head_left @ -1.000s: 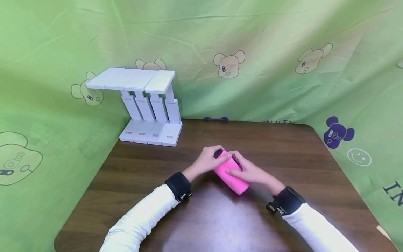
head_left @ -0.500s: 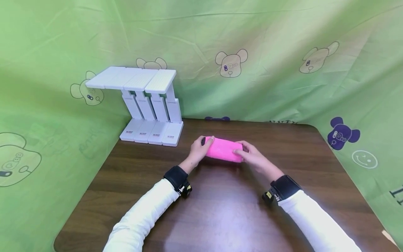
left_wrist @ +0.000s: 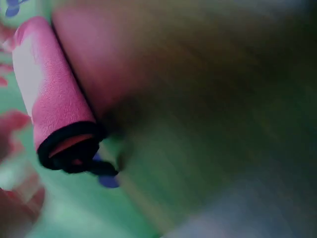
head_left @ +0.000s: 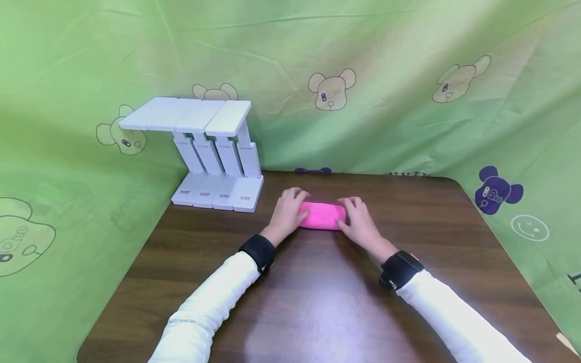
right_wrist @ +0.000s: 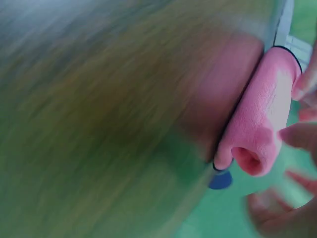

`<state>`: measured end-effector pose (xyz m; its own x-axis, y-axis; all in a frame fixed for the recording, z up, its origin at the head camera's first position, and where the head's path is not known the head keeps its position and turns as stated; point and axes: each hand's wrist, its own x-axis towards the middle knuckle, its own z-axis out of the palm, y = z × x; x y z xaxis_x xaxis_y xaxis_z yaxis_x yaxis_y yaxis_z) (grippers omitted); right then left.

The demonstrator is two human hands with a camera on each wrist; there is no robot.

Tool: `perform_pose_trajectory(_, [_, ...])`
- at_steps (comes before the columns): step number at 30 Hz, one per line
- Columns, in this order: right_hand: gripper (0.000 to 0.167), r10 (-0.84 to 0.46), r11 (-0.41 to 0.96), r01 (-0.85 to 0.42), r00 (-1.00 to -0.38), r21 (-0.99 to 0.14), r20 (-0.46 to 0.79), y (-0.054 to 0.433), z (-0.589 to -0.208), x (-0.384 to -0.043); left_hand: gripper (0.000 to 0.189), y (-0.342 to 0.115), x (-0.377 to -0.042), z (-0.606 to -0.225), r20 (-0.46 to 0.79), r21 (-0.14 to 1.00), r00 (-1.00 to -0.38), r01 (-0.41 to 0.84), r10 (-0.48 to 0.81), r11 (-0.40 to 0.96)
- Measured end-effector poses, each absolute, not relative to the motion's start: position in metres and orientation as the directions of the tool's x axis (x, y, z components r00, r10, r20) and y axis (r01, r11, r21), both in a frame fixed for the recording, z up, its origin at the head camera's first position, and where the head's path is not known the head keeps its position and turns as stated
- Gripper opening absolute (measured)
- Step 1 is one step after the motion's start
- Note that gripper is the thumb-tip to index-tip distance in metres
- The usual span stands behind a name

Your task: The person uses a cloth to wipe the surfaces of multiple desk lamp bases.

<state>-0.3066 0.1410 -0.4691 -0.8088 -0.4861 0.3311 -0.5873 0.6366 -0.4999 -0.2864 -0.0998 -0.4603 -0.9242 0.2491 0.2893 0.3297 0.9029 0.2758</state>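
A rolled pink cloth [head_left: 322, 216] with black edging lies crosswise on the brown table [head_left: 308, 282]. At its left end is my left hand [head_left: 285, 214], the thumb against the near side. My right hand [head_left: 364, 227] is at the other end, fingers loosely bent and spread. In the left wrist view, the pink roll [left_wrist: 54, 84] shows a black-trimmed end, with blurred fingers [left_wrist: 12, 131] beside it. The right wrist view shows the opposite, hollow end of the roll [right_wrist: 260, 104]; fingertips [right_wrist: 297, 136] lie along its side, and neither hand is wrapped round it.
Several white folding desk lamps [head_left: 218, 166] stand side by side at the table's back left, heads raised. A green curtain [head_left: 386, 126] with bear prints hangs behind and at both sides. Black bands [head_left: 258, 251] with cameras sit on both wrists.
The pink roll has turned from slanted to level and come down onto the table, farther back. Both hands have moved with it, and their hold on its ends has loosened.
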Motion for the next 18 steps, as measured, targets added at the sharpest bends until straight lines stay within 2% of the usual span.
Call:
perform_pose_trajectory(2, [0.030,-0.572,0.616,-0.682,-0.731,-0.393,0.372,0.142,-0.468,-0.301,0.026,-0.102,-0.278,-0.460,0.314,0.130,-0.851,0.477,0.420,0.869])
perform_pose_trajectory(4, [0.015,-0.645,0.590,-0.742,-0.670,-0.318,0.367,0.142,-0.467,-0.296,0.021,-0.103,-0.270,-0.460,0.253,0.052,-0.806,0.564,0.536,0.824])
perform_pose_trajectory(6, [0.009,-0.687,0.580,-0.763,-0.646,-0.285,0.333,0.143,-0.469,-0.294,0.022,-0.105,-0.265,-0.462,0.163,0.021,-0.808,0.577,0.567,0.816])
perform_pose_trajectory(8, [0.008,-0.694,0.588,-0.755,-0.655,-0.290,0.299,0.143,-0.472,-0.295,0.028,-0.106,-0.264,-0.465,0.107,0.015,-0.830,0.552,0.548,0.833])
perform_pose_trajectory(11, [0.015,-0.680,0.611,-0.725,-0.686,-0.317,0.259,0.142,-0.477,-0.301,0.032,-0.108,-0.270,-0.467,0.094,0.021,-0.852,0.519,0.515,0.854])
perform_pose_trajectory(18, [0.047,-0.663,0.670,-0.661,-0.738,-0.338,0.127,0.139,-0.484,-0.320,0.040,-0.112,-0.293,-0.473,0.093,0.032,-0.878,0.473,0.469,0.880])
